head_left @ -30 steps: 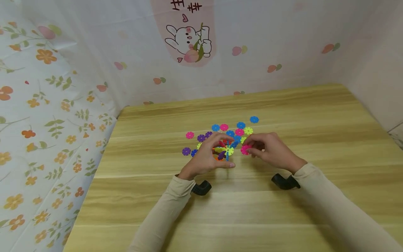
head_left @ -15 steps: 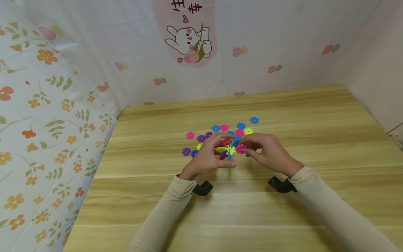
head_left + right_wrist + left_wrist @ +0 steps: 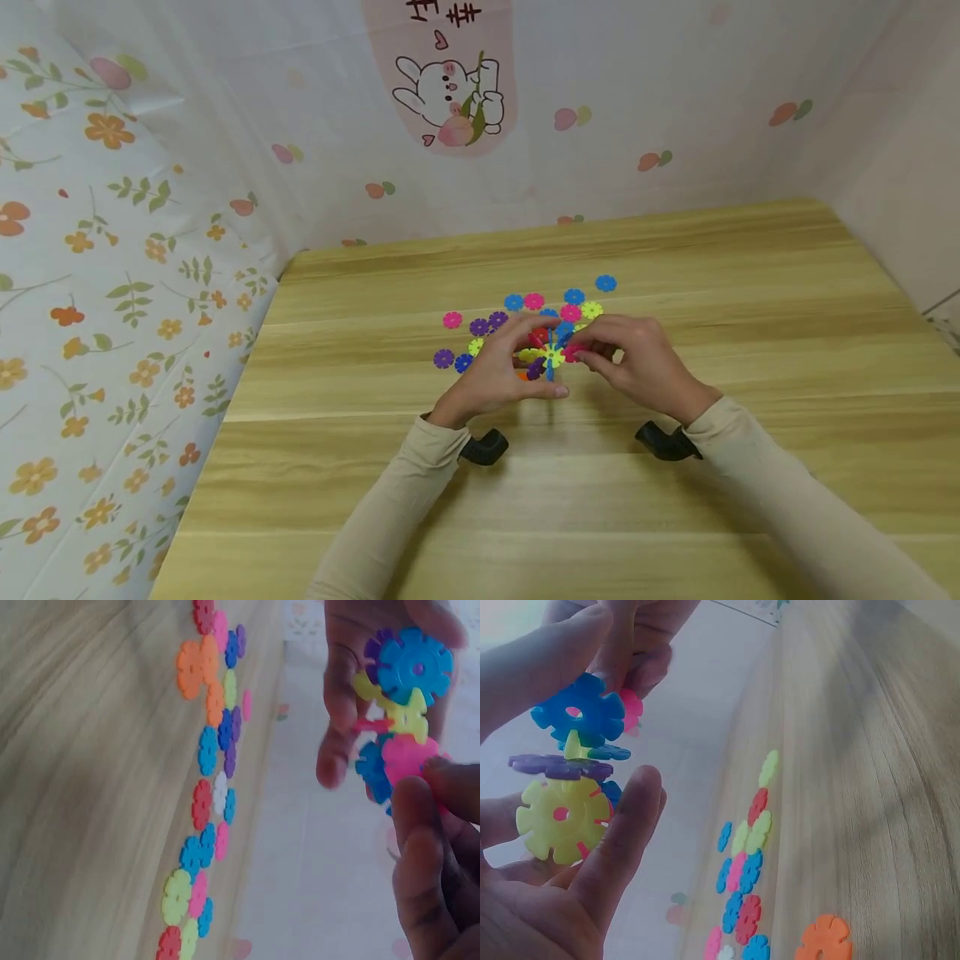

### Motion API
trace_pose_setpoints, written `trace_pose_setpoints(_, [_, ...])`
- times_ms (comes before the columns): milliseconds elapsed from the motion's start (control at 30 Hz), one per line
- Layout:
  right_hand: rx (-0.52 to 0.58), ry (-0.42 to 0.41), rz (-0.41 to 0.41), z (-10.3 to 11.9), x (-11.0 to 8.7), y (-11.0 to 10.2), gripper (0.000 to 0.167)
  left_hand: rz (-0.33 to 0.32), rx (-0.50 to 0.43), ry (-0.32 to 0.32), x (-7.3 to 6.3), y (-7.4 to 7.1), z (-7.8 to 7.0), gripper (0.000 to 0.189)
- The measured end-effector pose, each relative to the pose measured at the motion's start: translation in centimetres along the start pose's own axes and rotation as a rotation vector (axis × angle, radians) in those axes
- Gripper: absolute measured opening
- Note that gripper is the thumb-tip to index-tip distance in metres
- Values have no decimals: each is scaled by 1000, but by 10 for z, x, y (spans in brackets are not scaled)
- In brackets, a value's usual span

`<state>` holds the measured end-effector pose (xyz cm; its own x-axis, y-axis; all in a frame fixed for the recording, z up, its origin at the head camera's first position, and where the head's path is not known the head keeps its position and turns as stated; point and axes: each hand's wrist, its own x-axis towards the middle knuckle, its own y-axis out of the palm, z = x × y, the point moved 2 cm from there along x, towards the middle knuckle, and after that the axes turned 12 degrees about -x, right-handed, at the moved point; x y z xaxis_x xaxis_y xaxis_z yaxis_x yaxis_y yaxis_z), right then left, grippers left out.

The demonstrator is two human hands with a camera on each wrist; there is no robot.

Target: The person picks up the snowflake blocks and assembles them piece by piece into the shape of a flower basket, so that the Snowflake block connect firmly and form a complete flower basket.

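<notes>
My left hand (image 3: 491,375) holds a cluster of interlocked plastic snowflake discs (image 3: 561,814) in yellow, purple, blue and pink, its fingers and thumb curved around it. My right hand (image 3: 647,362) pinches a pink snowflake disc (image 3: 407,761) between thumb and fingertips. In the right wrist view, this pink disc meets a yellow disc (image 3: 405,718) of the cluster; whether their slots are engaged I cannot tell. A large blue disc (image 3: 415,667) stands at the cluster's other side. Both hands are above the table, and the left fingers partly hide the cluster in the head view.
Loose snowflake discs lie scattered on the wooden table (image 3: 720,500) behind the hands, including a blue one (image 3: 606,283) at the far right and a purple one (image 3: 444,359) at the left. A patterned white cloth (image 3: 300,108) hangs behind the table and at its left.
My right hand has moved left with the pink disc, bringing it from apart to against the yellow disc. The left hand and its cluster have shifted slightly right.
</notes>
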<state>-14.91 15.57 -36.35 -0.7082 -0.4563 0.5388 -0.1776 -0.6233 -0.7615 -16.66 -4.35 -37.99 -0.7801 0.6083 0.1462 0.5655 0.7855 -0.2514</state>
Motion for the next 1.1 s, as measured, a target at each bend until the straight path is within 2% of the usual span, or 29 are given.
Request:
trace_pose_setpoints(133, [26,12,-8,2,0,0,22,-2,-33,-28,-1,1,-13,75])
trace_pose_setpoints(267, [85,55,-1,2,0,-1,22,-3,-67,-40,-5,1,-31,73])
trace_pose_setpoints(333, [131,84,7,1,0,-2,21,-1,-71,-37,-6,0,-34,72])
trace_pose_setpoints(433, [200,122,24,-1,-1,-1,18,-4,-67,-42,-5,-1,-29,74])
trace_pose_setpoints(567, [263,161,66,-2,-2,1,12,-17,-58,-54,-2,0,-10,81])
trace_pose_setpoints(733, [245,162,57,-3,-3,3,10,-28,-74,-27,-1,2,2,82])
trace_pose_setpoints(800, [210,146,34,-1,-3,5,11,-33,-85,-16,-1,3,3,81])
trace_pose_setpoints(933, [182,119,1,4,-2,7,13,-46,-138,-39,-4,4,3,79])
trace_pose_setpoints(1100, [146,110,-3,7,0,8,14,-41,-210,-50,-9,4,-12,75])
